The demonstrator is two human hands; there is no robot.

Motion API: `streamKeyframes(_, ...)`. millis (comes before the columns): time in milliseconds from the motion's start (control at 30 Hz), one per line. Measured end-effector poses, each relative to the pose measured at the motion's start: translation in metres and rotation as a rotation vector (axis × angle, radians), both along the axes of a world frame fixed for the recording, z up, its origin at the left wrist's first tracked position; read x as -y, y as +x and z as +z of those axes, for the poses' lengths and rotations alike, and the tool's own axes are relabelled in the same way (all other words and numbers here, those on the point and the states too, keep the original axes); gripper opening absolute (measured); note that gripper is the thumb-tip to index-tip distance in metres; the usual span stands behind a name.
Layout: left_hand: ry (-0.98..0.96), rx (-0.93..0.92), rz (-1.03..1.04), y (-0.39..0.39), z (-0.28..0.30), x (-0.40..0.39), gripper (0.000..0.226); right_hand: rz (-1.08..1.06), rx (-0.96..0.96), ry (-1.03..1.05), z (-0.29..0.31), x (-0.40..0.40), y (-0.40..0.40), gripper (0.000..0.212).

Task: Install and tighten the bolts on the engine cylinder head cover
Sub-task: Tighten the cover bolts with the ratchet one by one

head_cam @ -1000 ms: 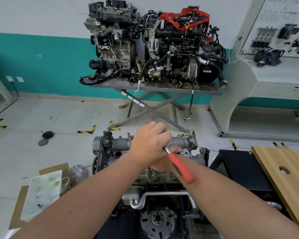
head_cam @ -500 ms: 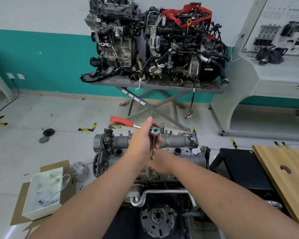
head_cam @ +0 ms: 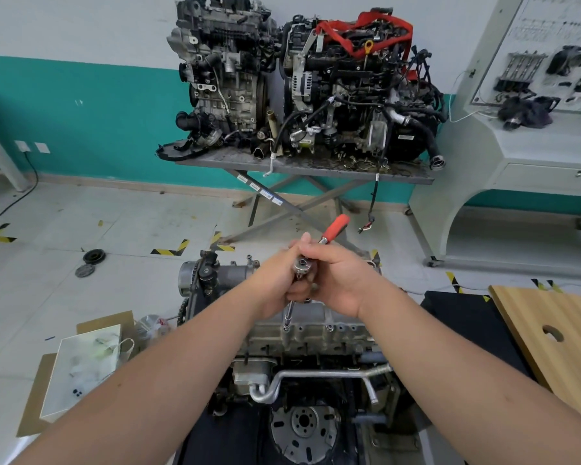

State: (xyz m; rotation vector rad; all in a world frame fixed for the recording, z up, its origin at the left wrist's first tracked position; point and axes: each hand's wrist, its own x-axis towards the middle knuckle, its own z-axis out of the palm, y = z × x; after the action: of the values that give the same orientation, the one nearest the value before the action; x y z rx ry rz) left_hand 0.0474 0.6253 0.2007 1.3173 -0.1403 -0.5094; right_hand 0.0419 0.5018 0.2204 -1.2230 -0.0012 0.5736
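While both hands grip red-handled ratchet (head_cam: 335,227) — left hand (head_cam: 279,280), right hand (head_cam: 341,280) — extension (head_cam: 289,313) upright on grey cylinder head cover (head_cam: 316,327), forearms hiding its middle, two engines (head_cam: 302,82) behind.

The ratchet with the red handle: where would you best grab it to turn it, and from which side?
Probably by the red handle, coming from the far right side, where it sticks out free beyond both hands. It is the long, grippy end, farthest from the ratchet head, so it should give most leverage. The left hand and right hand crowd the head above the extension.

Bare forearms (no sleeves), ringless hands (head_cam: 311,276)
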Motion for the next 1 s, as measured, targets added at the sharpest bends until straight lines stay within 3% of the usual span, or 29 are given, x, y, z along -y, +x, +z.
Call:
streamKeyframes(67, 0.067, 0.062, 0.09, -0.002, -0.013, 0.001, 0.066, -0.087, 0.036, 0.106, -0.003, -0.004, -0.004, 0.009)
streamKeyframes(200, 0.313, 0.308, 0.224, -0.007, -0.05, -0.015, 0.062, -0.242, 0.168, 0.208, -0.011, -0.015, -0.015, 0.015)
streamKeyframes(267, 0.38, 0.379, 0.185, -0.013, -0.071, -0.03, 0.045, -0.256, 0.249, 0.267, -0.016, -0.019, -0.02, 0.018)
streamKeyframes(367, 0.642, 0.383, 0.022, -0.022, -0.092, -0.046, 0.03, -0.184, 0.316, 0.27, -0.022, -0.023, -0.028, 0.02)
streamKeyframes(433, 0.794, 0.461, -0.045, -0.023, -0.097, -0.047, 0.02, -0.227, 0.529, -0.004, -0.027, -0.024, -0.03, 0.02)
streamKeyframes(500, 0.966, 0.599, -0.061, -0.021, -0.096, -0.048, 0.023, -0.254, 0.954, -0.365, -0.033, -0.025, -0.028, 0.026)
streamKeyframes(567, 1.163, 0.682, -0.104, -0.015, -0.098, -0.049, 0.024, -0.151, 1.232, -0.548, -0.031, -0.026, -0.024, 0.034)
streamKeyframes(667, 1.161, 0.621, -0.112, -0.012, -0.096, -0.053, 0.062, -0.125, 1.602, -0.944, -0.017, -0.024, -0.015, 0.028)
streamKeyframes(700, 1.175, 0.678, -0.094, -0.011, -0.096, -0.053, 0.059, -0.081, 1.672, -1.098, -0.01, -0.023, -0.014, 0.027)
streamKeyframes(767, 1.188, 0.704, -0.1, -0.01, -0.096, -0.053, 0.041, 0.11, 1.664, -1.369, 0.008, -0.023, -0.014, 0.039)
streamKeyframes(867, 1.077, 0.575, -0.126, -0.007, -0.093, -0.053, 0.021, 0.41, 1.477, -1.626, 0.034, -0.034, -0.011, 0.059)
streamKeyframes(1000, 1.077, 0.481, -0.137, -0.002, -0.092, -0.05, 0.04, 0.623, 1.21, -1.577, 0.057, -0.05, 0.008, 0.032)
